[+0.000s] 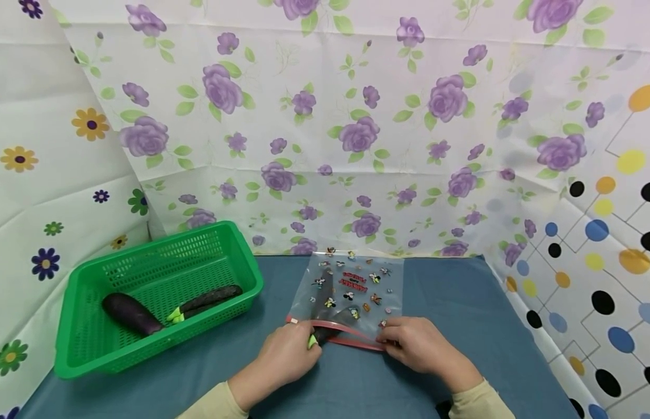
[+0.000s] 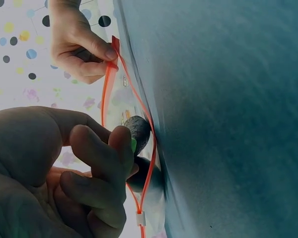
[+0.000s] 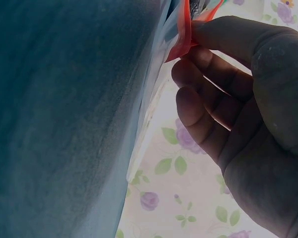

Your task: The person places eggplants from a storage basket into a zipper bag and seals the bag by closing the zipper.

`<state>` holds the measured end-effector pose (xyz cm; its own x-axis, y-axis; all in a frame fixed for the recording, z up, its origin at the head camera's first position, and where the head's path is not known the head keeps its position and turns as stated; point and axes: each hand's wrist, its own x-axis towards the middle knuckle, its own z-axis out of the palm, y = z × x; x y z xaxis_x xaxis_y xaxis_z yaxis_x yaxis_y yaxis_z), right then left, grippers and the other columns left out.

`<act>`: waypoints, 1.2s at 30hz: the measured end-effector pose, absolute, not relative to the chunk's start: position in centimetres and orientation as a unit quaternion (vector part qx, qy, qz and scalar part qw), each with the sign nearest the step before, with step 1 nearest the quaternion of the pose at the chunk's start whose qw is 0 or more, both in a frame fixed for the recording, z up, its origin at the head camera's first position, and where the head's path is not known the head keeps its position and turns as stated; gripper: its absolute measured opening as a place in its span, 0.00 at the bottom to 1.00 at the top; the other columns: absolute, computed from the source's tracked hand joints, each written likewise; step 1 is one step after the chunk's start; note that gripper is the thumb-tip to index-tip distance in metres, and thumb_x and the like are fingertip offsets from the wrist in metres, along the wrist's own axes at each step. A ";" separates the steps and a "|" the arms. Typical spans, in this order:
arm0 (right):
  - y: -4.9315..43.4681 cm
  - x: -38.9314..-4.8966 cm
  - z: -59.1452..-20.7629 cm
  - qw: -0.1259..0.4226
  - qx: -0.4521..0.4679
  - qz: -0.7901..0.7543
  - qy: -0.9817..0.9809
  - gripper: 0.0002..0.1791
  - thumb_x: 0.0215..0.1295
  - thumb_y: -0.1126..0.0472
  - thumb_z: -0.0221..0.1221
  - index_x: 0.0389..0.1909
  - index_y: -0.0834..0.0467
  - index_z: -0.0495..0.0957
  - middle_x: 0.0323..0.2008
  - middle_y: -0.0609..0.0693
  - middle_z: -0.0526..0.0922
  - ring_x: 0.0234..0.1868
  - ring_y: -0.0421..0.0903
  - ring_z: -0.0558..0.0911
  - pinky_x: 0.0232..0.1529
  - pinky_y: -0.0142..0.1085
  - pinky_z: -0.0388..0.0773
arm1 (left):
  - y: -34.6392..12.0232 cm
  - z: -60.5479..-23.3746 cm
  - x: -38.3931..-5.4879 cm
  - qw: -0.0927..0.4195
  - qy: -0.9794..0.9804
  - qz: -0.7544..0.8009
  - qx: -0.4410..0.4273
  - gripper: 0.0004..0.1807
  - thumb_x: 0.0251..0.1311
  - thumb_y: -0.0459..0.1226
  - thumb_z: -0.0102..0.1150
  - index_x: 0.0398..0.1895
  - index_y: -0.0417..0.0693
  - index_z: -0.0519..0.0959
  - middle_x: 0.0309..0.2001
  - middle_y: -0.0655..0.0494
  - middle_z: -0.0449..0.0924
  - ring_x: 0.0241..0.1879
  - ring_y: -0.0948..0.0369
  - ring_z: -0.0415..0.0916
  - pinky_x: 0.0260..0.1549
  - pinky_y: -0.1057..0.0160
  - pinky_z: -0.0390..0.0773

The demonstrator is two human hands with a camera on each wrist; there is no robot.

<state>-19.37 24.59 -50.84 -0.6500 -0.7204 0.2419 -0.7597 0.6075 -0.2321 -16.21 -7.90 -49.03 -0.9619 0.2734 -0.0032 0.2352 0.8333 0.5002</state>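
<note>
A clear zip bag (image 1: 358, 273) with cartoon prints lies on the cloth, its red-edged mouth apart and facing me. My right hand (image 1: 416, 343) pinches the red edge at the mouth's right corner between thumb and forefinger. At the left of the mouth, my left hand (image 1: 288, 352) has curled fingers at the yellow-green end of a dark, bumpy cucumber (image 2: 139, 130) and seems to grip it; the fingers hide part of the contact. The cucumber's body reaches into the bag. Beside it in the left wrist view is a smooth dark vegetable (image 2: 148, 174), kind unclear. A white slider (image 2: 140, 218) sits on the zip.
A green plastic basket (image 1: 81, 326) stands to the left, holding an eggplant (image 1: 130, 314) and another cucumber (image 1: 212, 298) with a yellow-green end. Blue cloth (image 1: 450, 297) covers the table. Patterned sheets (image 1: 325, 203) hang behind and on both sides.
</note>
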 end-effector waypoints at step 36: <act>24.5 -19.4 -50.8 0.057 0.411 0.157 -0.896 0.09 0.69 0.62 0.77 0.44 0.44 0.93 0.39 0.35 0.85 0.35 0.31 0.83 0.34 0.36 0.84 | -7.8 -49.3 -16.5 0.026 0.959 0.248 0.136 0.21 0.66 0.39 0.69 0.17 0.54 0.71 0.15 0.59 0.67 0.14 0.58 0.65 0.16 0.57 0.61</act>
